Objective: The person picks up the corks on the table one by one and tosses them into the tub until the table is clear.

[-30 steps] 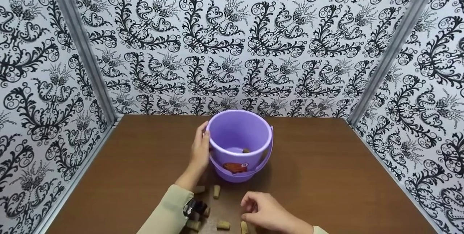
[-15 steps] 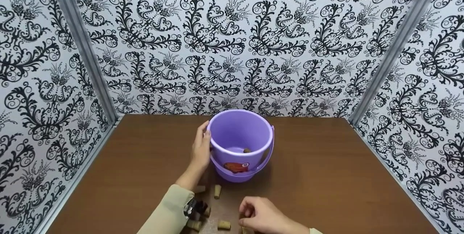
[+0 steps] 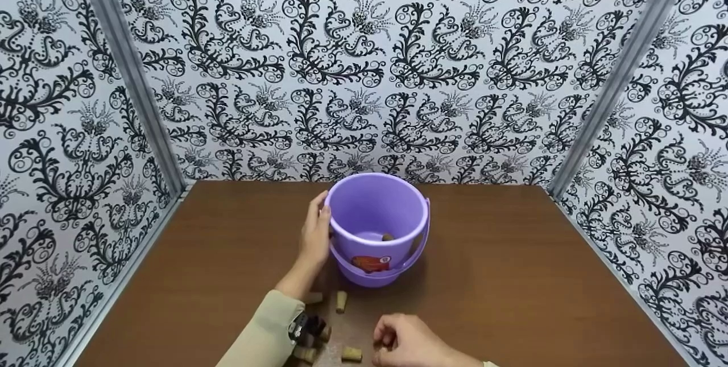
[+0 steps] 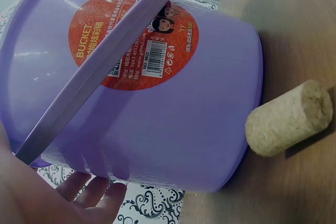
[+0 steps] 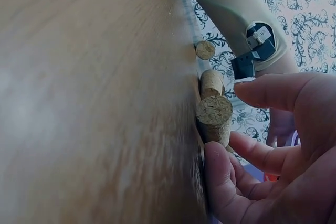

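Note:
A purple bucket (image 3: pixel 375 207) stands upright on the table, its handle hanging down in front over an orange label. My left hand (image 3: pixel 314 236) holds the bucket's left side near the rim; in the left wrist view its fingers (image 4: pixel 93 191) lie along the wall. One cork shows at the bottom inside the bucket. My right hand (image 3: pixel 412 341) is low at the table's front. In the right wrist view its fingers curl about a cork (image 5: pixel 214 109), the fingertips at the cork's far end. The thumb tip appears slightly apart from it. The hand hides that cork in the head view.
Several loose corks lie left of my right hand, among them an upright-pointing cork (image 3: pixel 341 301) before the bucket and a sideways cork (image 3: pixel 351 354). Others sit partly under the left sleeve (image 3: pixel 259 330). Patterned walls enclose the brown table (image 3: pixel 512 276).
My right hand has come down and nearer to me, onto the front cork that showed below it earlier. The left hand and the bucket have stayed in place.

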Tool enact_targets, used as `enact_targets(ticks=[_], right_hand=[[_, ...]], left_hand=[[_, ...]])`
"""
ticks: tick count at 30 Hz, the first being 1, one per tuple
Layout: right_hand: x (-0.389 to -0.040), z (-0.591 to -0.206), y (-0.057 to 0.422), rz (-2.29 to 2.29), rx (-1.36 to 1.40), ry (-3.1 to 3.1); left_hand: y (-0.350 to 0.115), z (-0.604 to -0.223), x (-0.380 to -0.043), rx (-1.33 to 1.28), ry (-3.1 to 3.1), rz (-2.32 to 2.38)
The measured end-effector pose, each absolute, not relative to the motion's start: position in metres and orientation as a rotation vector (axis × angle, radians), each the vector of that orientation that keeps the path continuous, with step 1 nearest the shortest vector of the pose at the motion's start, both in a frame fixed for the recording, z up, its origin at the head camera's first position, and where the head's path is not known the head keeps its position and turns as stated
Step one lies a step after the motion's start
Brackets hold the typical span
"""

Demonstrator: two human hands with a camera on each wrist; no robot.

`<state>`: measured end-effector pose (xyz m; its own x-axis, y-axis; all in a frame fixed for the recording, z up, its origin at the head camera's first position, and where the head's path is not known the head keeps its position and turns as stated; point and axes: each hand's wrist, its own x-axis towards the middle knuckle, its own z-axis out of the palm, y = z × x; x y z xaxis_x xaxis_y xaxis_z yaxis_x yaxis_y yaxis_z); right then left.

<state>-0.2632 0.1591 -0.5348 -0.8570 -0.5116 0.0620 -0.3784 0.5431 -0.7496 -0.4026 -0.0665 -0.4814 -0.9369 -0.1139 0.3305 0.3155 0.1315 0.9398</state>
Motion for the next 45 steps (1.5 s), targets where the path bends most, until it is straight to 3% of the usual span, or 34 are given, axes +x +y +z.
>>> enact_targets(ticks=[17,45], right_hand=[[-0.264,-0.5387,0.1604,-1.048,-0.922,2.704],[-0.2648,-0.5341,0.1624,-1.214,-0.828,2.529]], left_hand=[[-0.0643,-0.4764,-0.4009,-0.177,-2.086,-1.866],[-0.0652,-0.4806,-0.4038,-0.216,-2.047,-1.882]])
